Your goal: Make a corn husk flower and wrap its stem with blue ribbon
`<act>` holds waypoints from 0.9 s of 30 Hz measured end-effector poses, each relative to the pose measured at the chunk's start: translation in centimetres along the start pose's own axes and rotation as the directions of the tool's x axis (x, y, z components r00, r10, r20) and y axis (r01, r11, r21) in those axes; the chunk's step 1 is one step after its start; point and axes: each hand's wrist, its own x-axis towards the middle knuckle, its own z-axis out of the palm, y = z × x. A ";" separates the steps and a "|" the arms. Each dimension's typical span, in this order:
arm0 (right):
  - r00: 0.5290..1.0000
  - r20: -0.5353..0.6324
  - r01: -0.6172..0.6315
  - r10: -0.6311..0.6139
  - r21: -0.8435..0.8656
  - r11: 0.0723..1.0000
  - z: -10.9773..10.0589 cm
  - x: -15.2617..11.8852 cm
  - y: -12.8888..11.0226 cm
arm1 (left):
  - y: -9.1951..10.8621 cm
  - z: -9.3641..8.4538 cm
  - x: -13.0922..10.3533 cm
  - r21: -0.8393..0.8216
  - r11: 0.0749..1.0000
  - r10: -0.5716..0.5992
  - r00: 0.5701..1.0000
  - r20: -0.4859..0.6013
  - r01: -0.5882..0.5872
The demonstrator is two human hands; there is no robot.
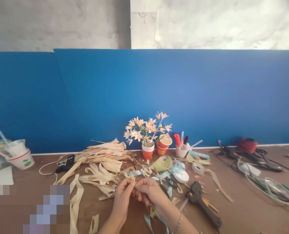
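My left hand and my right hand meet low in the middle of the head view, fingertips pinched together. Between them a small pale piece of dried husk pokes up; the fingers hide most of it. Left of my hands, dried husks lie in a loose heap. Just beyond my fingers are pale blue ribbon and husk scraps. Behind stands a red and white paper cup holding pale husk flowers on green stems.
A black glue gun lies right of my wrist. Near it are a white ribbon spool, a tape roll and a cup of pens. Cables spread at far right. A white bowl stands at far left.
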 end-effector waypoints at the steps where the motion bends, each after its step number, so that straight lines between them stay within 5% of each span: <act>1: 1.000 -0.001 0.000 0.000 -0.001 1.000 0.0 0.0 0.1 | 0.1 0.0 0.0 0.000 1.000 -0.001 1.000 -0.001 0.001; 14: 0.995 -0.068 0.070 -0.075 -0.077 0.995 0.4 0.8 0.8 | 0.2 0.0 0.1 -0.060 0.998 -0.017 0.996 0.085 0.022; 27: 1.000 -0.010 0.024 -0.025 -0.154 0.988 -0.1 1.2 1.5 | 0.3 -0.5 0.7 -0.095 0.995 -0.052 0.995 -0.085 0.044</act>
